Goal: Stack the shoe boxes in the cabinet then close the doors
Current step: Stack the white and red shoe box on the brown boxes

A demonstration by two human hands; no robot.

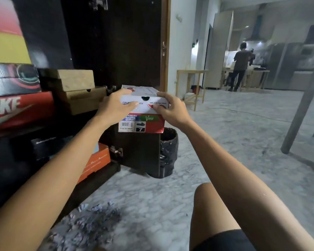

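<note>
I hold a white and red Skechers shoe box [143, 113] in the air in front of the open dark cabinet door [127, 51]. My left hand [116, 105] grips its left side and lid. My right hand [170, 109] grips its right side. On the cabinet shelf to the left sit two brown cardboard boxes [80, 91], a red Nike box [20, 109], a dark box [13, 78] and a yellow and red box [5, 33] on top. An orange box [96, 160] lies on the lower shelf.
A bin lined with a black bag [168, 151] stands behind the door. A grey fluffy rug [87, 225] lies on the marble floor. My knee [212, 211] is at the lower right. A table leg [299, 115] stands on the right. Another person [240, 66] stands far off in the kitchen.
</note>
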